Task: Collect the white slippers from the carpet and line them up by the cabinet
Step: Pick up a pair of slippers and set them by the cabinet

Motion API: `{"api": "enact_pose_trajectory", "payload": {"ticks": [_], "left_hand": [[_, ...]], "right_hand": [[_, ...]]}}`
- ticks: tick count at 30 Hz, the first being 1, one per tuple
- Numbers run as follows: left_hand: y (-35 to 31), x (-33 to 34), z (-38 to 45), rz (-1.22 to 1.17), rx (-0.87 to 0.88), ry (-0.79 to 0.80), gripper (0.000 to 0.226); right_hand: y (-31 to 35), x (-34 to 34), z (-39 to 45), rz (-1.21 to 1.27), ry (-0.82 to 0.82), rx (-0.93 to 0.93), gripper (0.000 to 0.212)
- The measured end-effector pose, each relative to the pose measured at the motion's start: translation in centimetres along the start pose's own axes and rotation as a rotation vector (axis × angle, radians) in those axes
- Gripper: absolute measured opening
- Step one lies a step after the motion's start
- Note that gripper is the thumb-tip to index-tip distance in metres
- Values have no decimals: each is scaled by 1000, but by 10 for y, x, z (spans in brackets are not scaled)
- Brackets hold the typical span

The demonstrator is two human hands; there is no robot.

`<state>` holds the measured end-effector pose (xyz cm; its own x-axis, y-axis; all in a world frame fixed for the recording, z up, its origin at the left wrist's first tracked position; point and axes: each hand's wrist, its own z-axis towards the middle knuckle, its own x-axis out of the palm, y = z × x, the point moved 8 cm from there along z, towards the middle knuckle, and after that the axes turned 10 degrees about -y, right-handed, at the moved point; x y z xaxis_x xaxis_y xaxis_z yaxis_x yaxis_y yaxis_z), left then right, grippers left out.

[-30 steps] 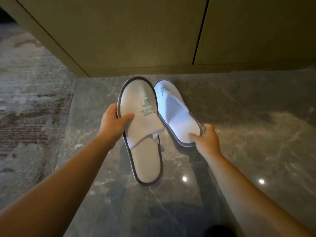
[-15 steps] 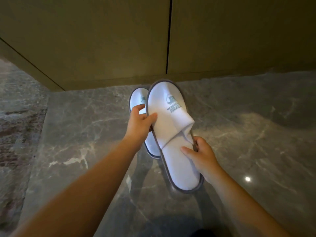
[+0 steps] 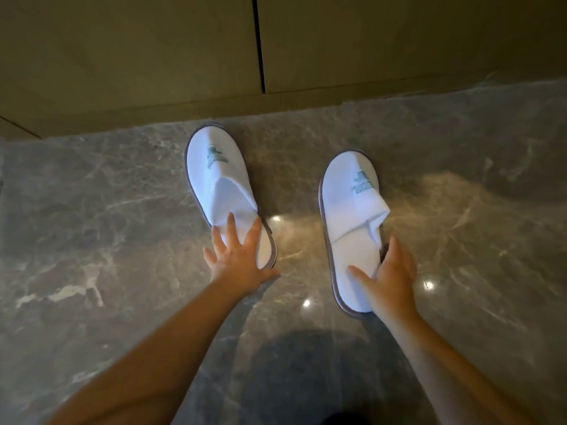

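Two white slippers with grey rims and green logos lie on the grey marble floor, toes pointing at the cabinet. The left slipper sits close to the cabinet's base. Over its heel my left hand is spread, fingers straight and touching the insole. The right slipper lies a gap to the right and a little nearer to me. My right hand is at that slipper's heel, thumb on the insole and straight fingers along the right edge.
The olive cabinet runs across the top, with a dark door gap above the slippers. Glossy marble with bright light spots stretches on both sides. My shadow darkens the floor near the bottom edge.
Both slippers were held stacked in the air. Now they lie apart on the floor by the cabinet, and both hands have loosened their grip to straight fingers.
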<state>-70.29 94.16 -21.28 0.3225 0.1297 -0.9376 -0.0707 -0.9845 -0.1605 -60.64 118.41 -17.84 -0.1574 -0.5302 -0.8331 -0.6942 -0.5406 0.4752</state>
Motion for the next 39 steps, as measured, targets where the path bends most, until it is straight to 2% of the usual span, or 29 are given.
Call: {"api": "enact_pose_trajectory", "payload": {"ticks": [4,8,16,20,24,28,33,39], "left_hand": [[-1,-6,1,-14,66,-77,91],[4,-12,4,-7,126,-55,86],[13,-18,25,-1,110,76,92],[15,-26,20,27,90,92,95],[8,-54,4,-21,91,70,81],[-28,-94,-12,-91,183,49,63],[-104,-111,-25,-178,318,103,60],[-183,-57,-5,-183,297,151,61]], "right_hand": [[2,17,-32,-142,67,-87,104],[3,30,-34,-318,102,-97,108],[14,27,-15,-269,66,-113,104],[20,13,-13,-264,39,-109,101],[30,-27,-20,-296,19,-91,96],[38,-94,-24,-325,40,-147,92],[16,-168,-15,-398,19,-164,83],[-40,-163,45,-308,-28,-93,78]]}}
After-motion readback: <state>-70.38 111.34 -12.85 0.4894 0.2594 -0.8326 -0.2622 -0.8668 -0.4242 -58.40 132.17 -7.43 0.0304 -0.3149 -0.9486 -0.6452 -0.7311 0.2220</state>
